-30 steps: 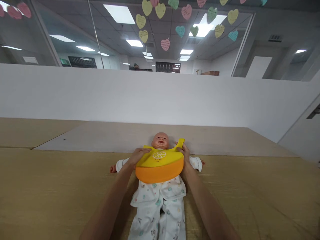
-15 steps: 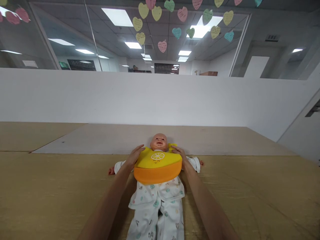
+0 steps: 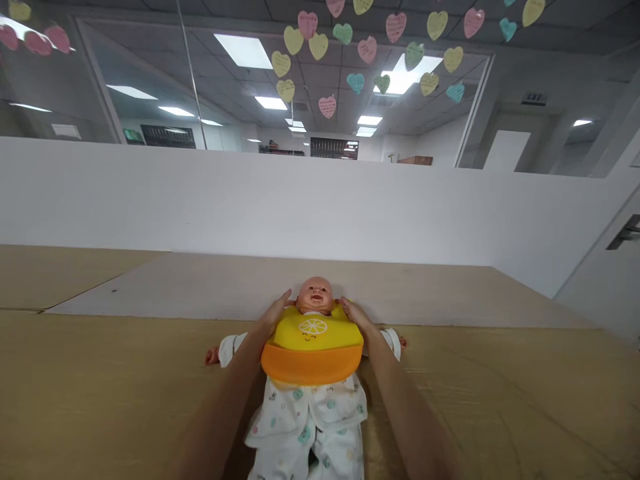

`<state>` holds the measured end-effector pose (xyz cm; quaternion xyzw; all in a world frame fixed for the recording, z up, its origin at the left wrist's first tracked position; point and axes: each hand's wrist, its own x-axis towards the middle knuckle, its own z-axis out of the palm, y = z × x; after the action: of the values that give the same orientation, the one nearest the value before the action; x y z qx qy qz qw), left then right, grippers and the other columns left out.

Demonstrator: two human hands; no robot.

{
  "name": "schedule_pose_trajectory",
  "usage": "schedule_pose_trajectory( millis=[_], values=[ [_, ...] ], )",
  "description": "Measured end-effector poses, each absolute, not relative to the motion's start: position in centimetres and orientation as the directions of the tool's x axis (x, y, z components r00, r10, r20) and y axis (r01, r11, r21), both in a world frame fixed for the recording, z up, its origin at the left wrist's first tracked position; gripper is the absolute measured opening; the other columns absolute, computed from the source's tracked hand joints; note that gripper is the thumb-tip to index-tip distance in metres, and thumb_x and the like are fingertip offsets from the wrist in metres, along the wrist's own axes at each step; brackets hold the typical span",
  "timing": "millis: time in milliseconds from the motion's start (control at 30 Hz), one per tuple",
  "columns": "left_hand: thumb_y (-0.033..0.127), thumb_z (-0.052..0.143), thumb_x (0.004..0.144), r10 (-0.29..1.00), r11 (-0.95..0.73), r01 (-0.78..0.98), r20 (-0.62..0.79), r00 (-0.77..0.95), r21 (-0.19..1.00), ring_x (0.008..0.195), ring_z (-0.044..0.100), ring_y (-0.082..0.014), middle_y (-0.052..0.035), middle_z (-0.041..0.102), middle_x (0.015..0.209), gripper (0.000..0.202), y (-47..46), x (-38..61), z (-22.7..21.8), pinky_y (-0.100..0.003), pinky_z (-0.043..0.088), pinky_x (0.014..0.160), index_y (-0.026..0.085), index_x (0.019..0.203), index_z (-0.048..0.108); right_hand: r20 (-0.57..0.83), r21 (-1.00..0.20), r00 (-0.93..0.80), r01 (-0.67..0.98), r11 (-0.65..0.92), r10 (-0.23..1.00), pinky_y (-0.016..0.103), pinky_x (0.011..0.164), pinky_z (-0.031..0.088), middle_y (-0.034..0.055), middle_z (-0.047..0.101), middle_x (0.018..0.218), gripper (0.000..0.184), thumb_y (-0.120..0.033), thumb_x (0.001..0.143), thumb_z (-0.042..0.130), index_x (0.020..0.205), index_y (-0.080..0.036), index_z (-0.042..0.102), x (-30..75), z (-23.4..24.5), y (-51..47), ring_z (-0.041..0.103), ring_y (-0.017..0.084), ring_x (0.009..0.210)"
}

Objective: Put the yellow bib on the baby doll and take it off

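Observation:
A baby doll [image 3: 315,292] lies on its back, dressed in a white patterned outfit [image 3: 336,400] with its arms spread sideways. Over its chest is a yellow bib [image 3: 313,337] with a white citrus slice and a smiling face, plus an orange pocket [image 3: 311,363] along the bottom. My left hand [image 3: 276,312] is closed on the bib's upper edge, left of the doll's neck. On the other side, my right hand [image 3: 354,313] grips the bib's upper corner near the doll's cheek. The strap ends are mostly hidden by my fingers and the doll's head.
The doll rests on a tan surface [image 3: 490,393], its head on a paler grey strip [image 3: 425,287]. Behind rises a white wall [image 3: 310,207] below glass panels with heart-shaped notes [image 3: 327,107]. A door handle [image 3: 625,232] shows at the far right.
Both hands have moved up along the bib's sides, closer to the doll's head and neck. The bib now sits squarer on the chest. The camera view has shifted slightly.

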<state>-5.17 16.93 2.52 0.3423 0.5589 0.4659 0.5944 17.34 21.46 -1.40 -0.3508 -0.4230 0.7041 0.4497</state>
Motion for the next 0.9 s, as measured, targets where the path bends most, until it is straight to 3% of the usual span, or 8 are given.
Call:
schedule_pose_trajectory(
  millis=[133, 300, 433, 567, 700, 900],
  values=[
    [0.06, 0.043, 0.085, 0.928, 0.372, -0.174, -0.37, 0.042, 0.912, 0.065, 0.066, -0.0255, -0.0116, 0.07, 0.069, 0.058, 17.9, -5.3, 2.6, -0.034, 0.052, 0.066, 0.01, 0.105, 0.065, -0.212, -0.853, -0.427, -0.358, -0.379, 0.879, 0.031, 0.069, 0.05, 0.0066, 0.068, 0.089, 0.039, -0.047, 0.089, 0.041, 0.107, -0.017, 0.057, 16.7, -1.4, 22.8, 0.063, 0.016, 0.069],
    [0.06, 0.047, 0.084, 0.929, 0.367, -0.191, -0.371, 0.018, 0.91, 0.079, 0.07, -0.0266, -0.0118, 0.074, 0.086, 0.061, 16.7, -4.9, 2.8, -0.035, 0.053, 0.075, 0.013, 0.12, 0.059, -0.15, -0.817, -0.482, -0.431, -0.383, 0.863, 0.034, 0.079, 0.05, 0.0078, 0.068, 0.1, 0.051, -0.058, 0.092, 0.031, 0.116, -0.019, 0.054, 16.6, -1.7, 23.2, 0.066, 0.018, 0.081],
    [0.057, 0.049, 0.085, 0.965, 0.258, -0.305, -0.257, 0.045, 0.917, 0.089, 0.069, -0.0265, -0.0125, 0.072, 0.105, 0.061, 15.4, -4.8, 3.9, -0.035, 0.053, 0.079, 0.017, 0.13, 0.052, -0.026, -0.795, -0.467, -0.526, -0.301, 0.884, 0.036, 0.085, 0.048, 0.0059, 0.066, 0.111, 0.05, -0.061, 0.088, 0.039, 0.115, -0.022, 0.057, 16.9, -1.6, 23.0, 0.065, 0.02, 0.092],
    [0.056, 0.05, 0.085, 0.986, 0.159, -0.456, -0.119, 0.117, 0.875, 0.09, 0.069, -0.027, -0.0115, 0.072, 0.107, 0.059, 14.7, -4.9, 5.0, -0.038, 0.053, 0.079, 0.019, 0.13, 0.05, 0.096, -0.716, -0.414, -0.66, -0.226, 0.905, 0.035, 0.088, 0.048, 0.0007, 0.064, 0.118, 0.042, -0.053, 0.078, 0.057, 0.111, -0.026, 0.06, 17.2, -0.7, 22.5, 0.063, 0.02, 0.101],
    [0.049, 0.061, 0.077, 0.991, 0.121, -0.442, -0.086, 0.099, 0.889, 0.09, 0.069, -0.0286, -0.0096, 0.074, 0.097, 0.052, 14.9, -4.4, 5.3, -0.037, 0.052, 0.078, 0.017, 0.118, 0.059, 0.163, -0.676, -0.414, -0.708, -0.204, 0.896, 0.034, 0.089, 0.048, -0.001, 0.067, 0.113, 0.042, -0.044, 0.067, 0.066, 0.104, -0.025, 0.066, 16.8, 1.1, 20.9, 0.062, 0.021, 0.102],
    [0.028, 0.069, 0.062, 0.994, -0.06, -0.179, 0.075, 0.08, 0.982, 0.096, 0.065, -0.0273, -0.0061, 0.075, 0.089, 0.035, 15.2, -4.0, 4.6, -0.032, 0.047, 0.082, 0.016, 0.096, 0.071, -0.132, -0.826, -0.5, -0.422, -0.374, 0.856, 0.031, 0.075, 0.05, 0.0007, 0.071, 0.077, 0.024, -0.041, 0.066, 0.063, 0.08, -0.022, 0.07, 16.1, 2.9, 19.0, 0.063, 0.021, 0.083]
  ],
)
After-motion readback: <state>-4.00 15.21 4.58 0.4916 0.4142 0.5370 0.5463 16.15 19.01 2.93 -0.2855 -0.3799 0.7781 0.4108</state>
